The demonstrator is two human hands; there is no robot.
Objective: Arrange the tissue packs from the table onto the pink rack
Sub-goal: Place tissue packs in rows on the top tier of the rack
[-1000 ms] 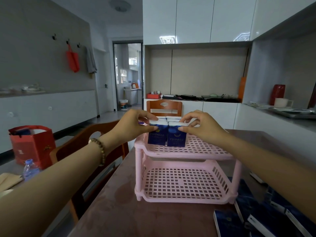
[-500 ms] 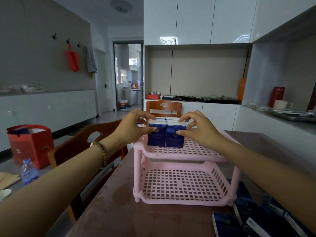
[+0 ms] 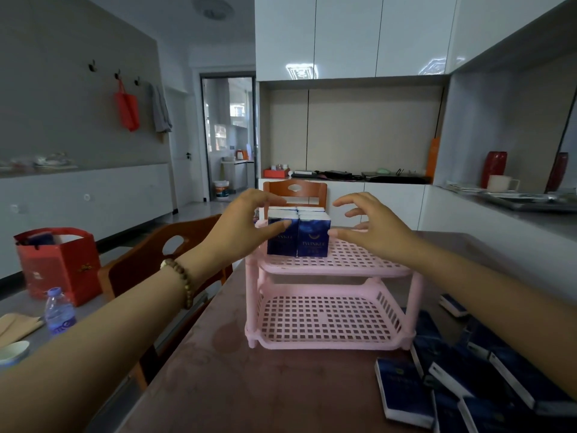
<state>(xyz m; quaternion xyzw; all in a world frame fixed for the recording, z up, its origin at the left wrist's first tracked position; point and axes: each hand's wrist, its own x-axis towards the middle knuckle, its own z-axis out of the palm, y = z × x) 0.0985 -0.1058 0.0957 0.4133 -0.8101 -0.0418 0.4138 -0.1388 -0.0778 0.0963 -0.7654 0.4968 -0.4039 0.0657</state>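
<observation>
A pink two-tier rack [image 3: 337,270] stands on the brown table [image 3: 249,385]. Several dark blue tissue packs [image 3: 313,235] stand upright in a block on the left of its top shelf. My left hand [image 3: 246,228] still holds the block's left side, thumb on the front pack and fingers over the top. My right hand [image 3: 371,229] hovers just right of the block with fingers spread and thumb near the right pack's edge, holding nothing. The rack's lower shelf is bare. More loose tissue packs [image 3: 468,382] lie in a heap on the table at the lower right.
A wooden chair [image 3: 162,264] stands left of the table and another chair [image 3: 295,192] behind the rack. On a grey surface at left sit a red gift bag [image 3: 59,264], a water bottle [image 3: 59,310] and a bowl [image 3: 12,354]. A counter runs along the right.
My right hand has let go of the packs and pulled back to the right with fingers spread. My left hand has stayed on the block. The view has dipped slightly.
</observation>
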